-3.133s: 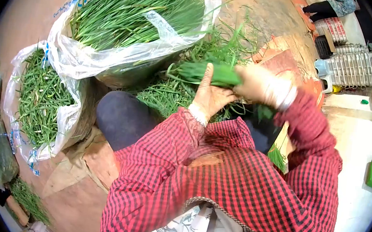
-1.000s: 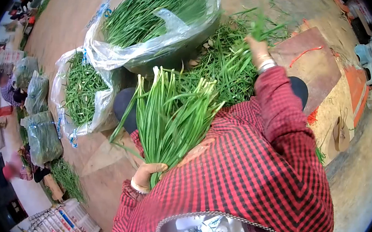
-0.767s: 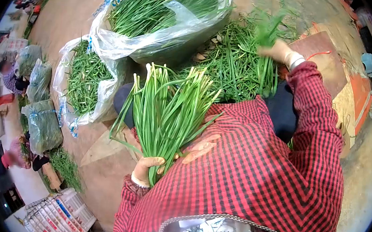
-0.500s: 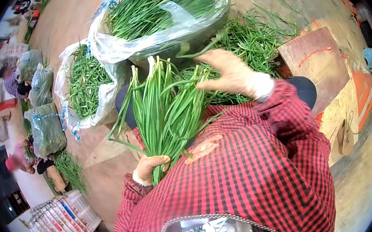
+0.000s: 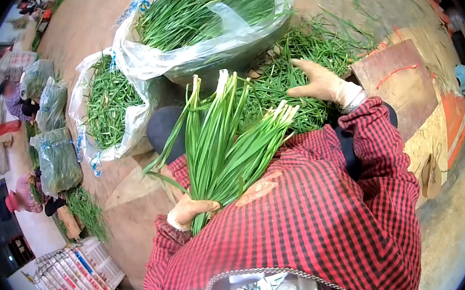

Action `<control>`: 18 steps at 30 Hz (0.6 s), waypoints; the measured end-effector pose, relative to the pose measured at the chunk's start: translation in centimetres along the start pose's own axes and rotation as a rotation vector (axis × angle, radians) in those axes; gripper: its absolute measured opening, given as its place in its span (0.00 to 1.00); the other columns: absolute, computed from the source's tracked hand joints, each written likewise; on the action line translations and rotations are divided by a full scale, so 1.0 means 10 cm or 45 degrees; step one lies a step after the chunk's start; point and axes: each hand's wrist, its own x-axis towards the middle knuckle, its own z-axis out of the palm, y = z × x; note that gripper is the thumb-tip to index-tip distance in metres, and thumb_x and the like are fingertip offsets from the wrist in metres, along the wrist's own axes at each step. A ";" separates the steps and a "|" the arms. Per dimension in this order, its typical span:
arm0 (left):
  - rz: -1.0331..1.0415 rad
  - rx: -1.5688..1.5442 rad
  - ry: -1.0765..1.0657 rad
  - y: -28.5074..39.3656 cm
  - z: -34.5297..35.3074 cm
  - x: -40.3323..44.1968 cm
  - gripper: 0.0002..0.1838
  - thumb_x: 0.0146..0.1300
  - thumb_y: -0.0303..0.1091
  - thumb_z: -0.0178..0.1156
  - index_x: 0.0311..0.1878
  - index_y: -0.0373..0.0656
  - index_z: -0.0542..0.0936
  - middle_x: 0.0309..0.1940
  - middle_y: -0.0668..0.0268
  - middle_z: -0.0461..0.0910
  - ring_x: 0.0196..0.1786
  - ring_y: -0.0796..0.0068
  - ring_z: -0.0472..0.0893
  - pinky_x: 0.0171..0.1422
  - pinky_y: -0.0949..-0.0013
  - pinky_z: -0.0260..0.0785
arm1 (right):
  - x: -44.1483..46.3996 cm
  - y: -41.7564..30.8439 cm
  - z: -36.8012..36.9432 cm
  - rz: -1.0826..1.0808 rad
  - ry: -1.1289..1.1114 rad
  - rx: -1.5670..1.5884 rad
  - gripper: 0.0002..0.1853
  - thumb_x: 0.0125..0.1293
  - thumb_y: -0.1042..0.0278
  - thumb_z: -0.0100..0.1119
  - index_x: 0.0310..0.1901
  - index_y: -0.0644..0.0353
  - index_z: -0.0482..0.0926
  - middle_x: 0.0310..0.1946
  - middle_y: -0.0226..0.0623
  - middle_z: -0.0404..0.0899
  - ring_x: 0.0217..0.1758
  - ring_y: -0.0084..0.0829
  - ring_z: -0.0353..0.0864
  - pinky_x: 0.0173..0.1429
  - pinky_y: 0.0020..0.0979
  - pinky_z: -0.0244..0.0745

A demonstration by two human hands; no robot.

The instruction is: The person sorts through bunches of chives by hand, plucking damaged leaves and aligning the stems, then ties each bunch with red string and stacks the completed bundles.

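1. In the left hand (image 5: 190,211), closed around the leafy near ends, a fanned bunch of long green flat-leaved stalks with pale tips (image 5: 214,132) stands over the person's lap, tips pointing far.
2. The right hand (image 5: 319,83) is spread, thumb apart from fingers and nothing visible in its grasp, just right of the bunch; whether it brushes the greens beneath is hard to tell from above.
3. Done, by the look of it: a sizeable handful gathered with pale tips all facing one way, though it splits into two sheaves, the right one leaning out and its tips lower than the left's.
4. Left, it appears: the loose, tangled heap of green stalks (image 5: 308,51) on the far side of the lap, plenty for more handfuls.
5. Far left, a large clear plastic bag with blue print (image 5: 220,35) brims with long green leaves lying mostly one way; nearer, a smaller whitish plastic bag (image 5: 134,116) holds short, jumbled green pieces, probably trimmings. The bunch in hand lies in neither, so this handful seems unfinished.
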 end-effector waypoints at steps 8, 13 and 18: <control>0.051 0.153 -0.199 0.14 -0.01 0.09 0.26 0.55 0.22 0.68 0.59 0.39 0.74 0.42 0.68 0.81 0.38 0.78 0.78 0.42 0.71 0.71 | 0.38 -0.63 0.36 -0.410 -0.760 1.167 0.31 0.57 0.71 0.71 0.63 0.62 0.71 0.57 0.33 0.80 0.56 0.25 0.76 0.64 0.31 0.70; 0.036 0.170 -0.220 0.17 0.01 0.11 0.26 0.56 0.22 0.68 0.59 0.39 0.74 0.42 0.68 0.81 0.39 0.78 0.78 0.43 0.72 0.71 | 0.04 -0.89 0.42 -0.106 -0.657 1.245 0.22 0.60 0.64 0.70 0.55 0.62 0.79 0.46 0.32 0.84 0.46 0.24 0.80 0.54 0.30 0.75; 0.071 0.200 -0.233 0.24 0.08 0.12 0.24 0.57 0.24 0.68 0.58 0.39 0.75 0.40 0.69 0.81 0.38 0.80 0.77 0.42 0.72 0.71 | -0.11 -0.82 0.28 -0.032 -0.724 0.944 0.21 0.60 0.65 0.71 0.54 0.61 0.80 0.47 0.34 0.85 0.46 0.24 0.81 0.52 0.29 0.76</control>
